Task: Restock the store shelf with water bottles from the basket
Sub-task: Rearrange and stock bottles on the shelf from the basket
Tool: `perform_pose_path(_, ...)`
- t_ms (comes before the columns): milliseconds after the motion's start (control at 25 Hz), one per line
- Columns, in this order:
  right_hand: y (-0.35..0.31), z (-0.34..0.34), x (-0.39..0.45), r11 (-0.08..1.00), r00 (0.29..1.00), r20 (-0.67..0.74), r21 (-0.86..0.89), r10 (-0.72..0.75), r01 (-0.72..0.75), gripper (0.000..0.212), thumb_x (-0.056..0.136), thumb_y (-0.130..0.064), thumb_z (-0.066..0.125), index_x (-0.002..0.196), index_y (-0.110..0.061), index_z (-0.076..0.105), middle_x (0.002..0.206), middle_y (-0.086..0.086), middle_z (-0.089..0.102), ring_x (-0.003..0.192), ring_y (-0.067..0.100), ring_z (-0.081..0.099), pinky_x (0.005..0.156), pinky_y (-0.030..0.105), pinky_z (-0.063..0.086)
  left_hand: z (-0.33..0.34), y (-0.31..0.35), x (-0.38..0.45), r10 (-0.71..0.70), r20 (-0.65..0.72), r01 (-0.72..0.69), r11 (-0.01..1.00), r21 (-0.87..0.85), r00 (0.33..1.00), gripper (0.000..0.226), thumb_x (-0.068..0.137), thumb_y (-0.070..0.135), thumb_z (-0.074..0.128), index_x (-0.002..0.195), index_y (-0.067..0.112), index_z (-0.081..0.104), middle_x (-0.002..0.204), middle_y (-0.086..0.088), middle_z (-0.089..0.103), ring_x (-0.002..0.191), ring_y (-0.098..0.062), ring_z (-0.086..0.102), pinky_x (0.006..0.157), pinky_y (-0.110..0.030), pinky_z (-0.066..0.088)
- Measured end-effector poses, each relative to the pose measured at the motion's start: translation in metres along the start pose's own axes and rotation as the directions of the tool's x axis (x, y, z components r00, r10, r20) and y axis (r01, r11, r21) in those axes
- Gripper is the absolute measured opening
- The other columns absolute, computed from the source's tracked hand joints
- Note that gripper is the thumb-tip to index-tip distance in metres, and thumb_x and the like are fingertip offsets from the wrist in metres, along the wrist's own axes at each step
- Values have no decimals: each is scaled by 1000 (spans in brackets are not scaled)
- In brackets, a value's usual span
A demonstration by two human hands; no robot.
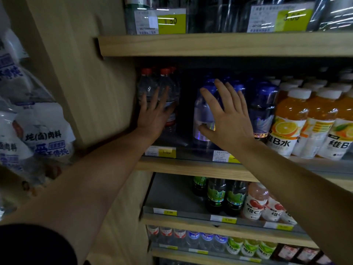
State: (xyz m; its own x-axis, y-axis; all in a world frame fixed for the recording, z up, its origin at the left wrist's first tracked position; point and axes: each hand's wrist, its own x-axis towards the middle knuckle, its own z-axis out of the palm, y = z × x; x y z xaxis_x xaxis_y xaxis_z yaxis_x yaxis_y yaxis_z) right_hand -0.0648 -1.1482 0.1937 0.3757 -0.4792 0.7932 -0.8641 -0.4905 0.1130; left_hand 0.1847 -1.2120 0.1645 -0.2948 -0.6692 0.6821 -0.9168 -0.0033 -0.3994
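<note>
Both flat, left fingers (pixel 152 98) touch red-capped water bottles (pixel 168 88).

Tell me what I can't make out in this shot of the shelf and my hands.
Head view only:
- Basket: outside the frame.
- Blue-capped bottle: label partly covered by the right hand.
- Red-capped bottles: lower parts behind the left hand.
- Price tags: print blurred, dim.
- Top shelf bottles: cut off by the upper edge.

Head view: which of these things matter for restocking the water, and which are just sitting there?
Part of the job:
- red-capped water bottles, under the left hand
- blue-capped water bottles, behind the right hand
- the dark gap between them

Just there:
- orange drink bottles
- green-labelled bottles
- white packets at left

No basket is in view.
</note>
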Motion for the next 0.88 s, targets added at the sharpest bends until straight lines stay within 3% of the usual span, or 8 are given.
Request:
perform_pose_path(80, 1, 1, -1, 1000, 1000, -5, 0, -1, 1, 86, 81, -47, 66, 154, -25, 24, 161, 15, 19, 147, 38, 17, 119, 51, 10, 1, 3, 5, -20, 13, 19, 1000, 12, 1000, 60, 89, 26, 57, 147, 32, 41, 163, -15, 15, 149, -42, 15, 114, -68, 10)
perform_pose_path(240, 4, 2, -4, 1000, 1000, -4, 2, -10, 10, 87, 81, -50, 66, 153, -25, 24, 161, 15, 19, 147, 39, 18, 119, 54, 14, 4, 14, 9, -79, 157, 60, 991, 121, 984, 58, 98, 39, 38, 153, 38, 22, 165, -12, -5, 150, -40, -7, 117, -66, 2)
perform_pose_path(480, 6, 0, -8, 999, 1000, 26, 44, -8, 7, 92, 79, -47, 71, 154, -26, 22, 162, 14, 17, 148, 38, 16, 120, 51, 9, -23, 18, 9, -105, 287, 99, 994, 33, 952, 62, 96, 35, 48, 153, 36, 23, 165, -9, -6, 150, -38, -13, 117, -64, -4)
perform_pose_path(600, 3, -5, -12, 994, 998, 67, 112, 3, -10, 92, 79, -47, 72, 154, -26, 23, 162, 13, 16, 149, 37, 14, 120, 51, 8, -48, 23, -7, -127, 300, 161, 983, -91, 945, 68, 90, 40, 56, 152, 31, 28, 165, -10, 3, 151, -37, -10, 118, -63, -1)
perform_pose_path(720, -3, -7, -22, 983, 995, 97, 180, 22, -40, 91, 80, -45, 73, 154, -26, 24, 162, 12, 15, 149, 37, 13, 120, 52, 9, -69, 24, -29, -211, 316, 255, 961, -105, 925, 79, 83, 46, 64, 152, 30, 30, 165, -8, 6, 151, -37, -2, 118, -62, 5)
perform_pose_path(880, -14, -22, -52, 971, 986, 162, 228, 38, -75, 91, 82, -45, 71, 154, -26, 20, 163, 10, 13, 149, 35, 12, 121, 52, 10, -99, 36, -78, -314, 206, 353, 915, -194, 927, 78, 80, 52, 62, 149, 27, 38, 158, -10, 31, 143, -42, 25, 116, -59, 21)
